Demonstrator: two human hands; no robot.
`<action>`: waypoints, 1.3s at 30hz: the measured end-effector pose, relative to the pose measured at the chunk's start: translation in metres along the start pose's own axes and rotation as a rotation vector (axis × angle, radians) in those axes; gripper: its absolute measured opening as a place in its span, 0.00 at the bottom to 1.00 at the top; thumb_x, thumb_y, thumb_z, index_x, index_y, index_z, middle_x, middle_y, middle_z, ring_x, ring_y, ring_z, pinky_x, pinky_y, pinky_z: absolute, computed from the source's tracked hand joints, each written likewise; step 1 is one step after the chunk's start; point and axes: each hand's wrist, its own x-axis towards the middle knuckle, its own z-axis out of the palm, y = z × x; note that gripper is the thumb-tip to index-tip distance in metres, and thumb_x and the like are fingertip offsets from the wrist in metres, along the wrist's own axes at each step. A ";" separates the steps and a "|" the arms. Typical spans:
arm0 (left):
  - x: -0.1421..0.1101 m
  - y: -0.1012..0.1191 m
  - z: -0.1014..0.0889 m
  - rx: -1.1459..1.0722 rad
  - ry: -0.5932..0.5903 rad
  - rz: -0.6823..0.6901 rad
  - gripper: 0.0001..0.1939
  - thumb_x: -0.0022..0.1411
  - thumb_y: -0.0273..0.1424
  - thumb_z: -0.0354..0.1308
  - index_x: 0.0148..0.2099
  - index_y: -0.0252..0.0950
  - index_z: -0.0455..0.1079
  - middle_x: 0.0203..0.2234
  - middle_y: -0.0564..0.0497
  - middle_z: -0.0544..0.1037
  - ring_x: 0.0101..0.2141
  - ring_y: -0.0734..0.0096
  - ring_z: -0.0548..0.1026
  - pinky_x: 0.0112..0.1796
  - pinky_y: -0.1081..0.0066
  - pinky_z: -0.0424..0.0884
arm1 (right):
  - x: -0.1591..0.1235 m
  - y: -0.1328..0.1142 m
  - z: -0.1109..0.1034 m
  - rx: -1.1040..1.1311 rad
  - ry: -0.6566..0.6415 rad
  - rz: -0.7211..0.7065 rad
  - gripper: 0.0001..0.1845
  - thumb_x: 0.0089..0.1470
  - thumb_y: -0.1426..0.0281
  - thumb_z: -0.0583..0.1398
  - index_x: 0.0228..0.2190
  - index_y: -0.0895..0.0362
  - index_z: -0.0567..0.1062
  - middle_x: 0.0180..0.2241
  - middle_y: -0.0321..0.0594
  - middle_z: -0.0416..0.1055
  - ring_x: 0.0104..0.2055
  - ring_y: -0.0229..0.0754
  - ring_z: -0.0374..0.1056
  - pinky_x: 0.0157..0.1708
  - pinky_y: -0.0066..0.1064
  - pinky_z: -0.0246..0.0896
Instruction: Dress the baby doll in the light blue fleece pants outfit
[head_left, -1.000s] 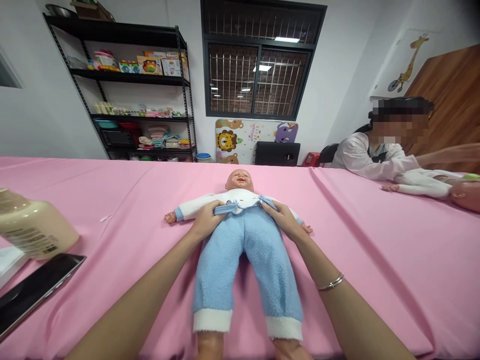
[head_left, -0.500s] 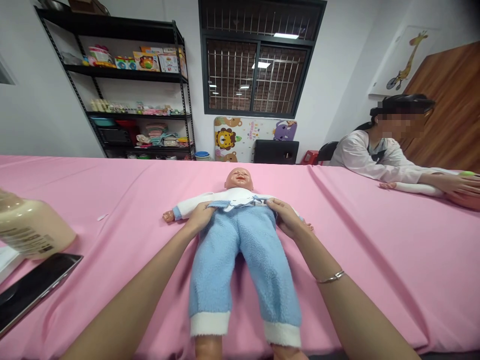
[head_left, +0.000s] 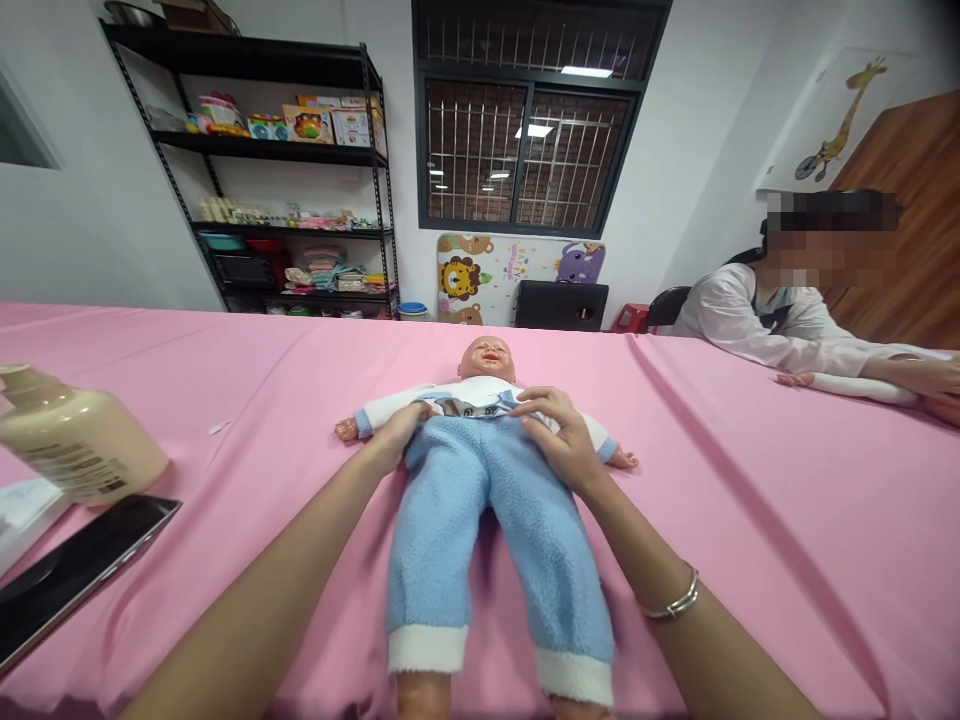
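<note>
- Centrally, a baby doll (head_left: pixel 487 362) is laid on its back on the pink-covered surface (head_left: pixel 750 500), head away from the wearer and legs toward the camera, so that its waist is reached by both hands at once.
- The left hand (head_left: pixel 396 437) is closed as a grip on the left side of the waistband of the blue fleece trousers (head_left: pixel 487 520); its fingertips are tucked out of sight at the doll's hip.
- The right hand (head_left: pixel 559 435) is curled over the right side of the same waistband, fingers bent down onto the cloth; whether the fabric is pinched or merely pressed cannot be told.
- Between the two grips, the hem of the white top (head_left: pixel 469 398) is seen, lying just beyond the waistband; the trousers appear drawn up to the waist.
- A bracelet (head_left: pixel 673 604) is worn on the right wrist.
- Well to the left of the left grip, a beige bottle (head_left: pixel 79 445) lies on its side beside a dark phone (head_left: pixel 75 575).
- Far to the right, another person's sleeve (head_left: pixel 765 325) rests on the surface.
</note>
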 end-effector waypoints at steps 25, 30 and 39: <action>-0.007 0.016 -0.005 0.379 0.571 0.657 0.10 0.57 0.34 0.53 0.40 0.35 0.66 0.37 0.49 0.73 0.38 0.67 0.70 0.43 0.68 0.64 | -0.005 0.000 0.009 -0.218 -0.087 -0.088 0.09 0.54 0.65 0.54 0.34 0.56 0.70 0.45 0.44 0.65 0.50 0.46 0.58 0.52 0.42 0.52; -0.027 0.028 0.002 0.503 0.618 0.776 0.12 0.63 0.38 0.44 0.33 0.37 0.62 0.27 0.51 0.70 0.30 0.71 0.69 0.35 0.73 0.64 | -0.007 -0.007 0.010 -0.183 -0.075 -0.166 0.11 0.55 0.68 0.52 0.39 0.56 0.70 0.41 0.43 0.69 0.46 0.44 0.63 0.48 0.39 0.57; -0.024 0.015 0.018 0.918 0.238 0.581 0.17 0.64 0.38 0.41 0.33 0.36 0.67 0.31 0.45 0.74 0.36 0.60 0.71 0.38 0.65 0.63 | -0.008 -0.004 0.012 -0.306 -0.149 -0.073 0.11 0.56 0.68 0.52 0.36 0.56 0.73 0.40 0.41 0.71 0.45 0.44 0.63 0.47 0.39 0.56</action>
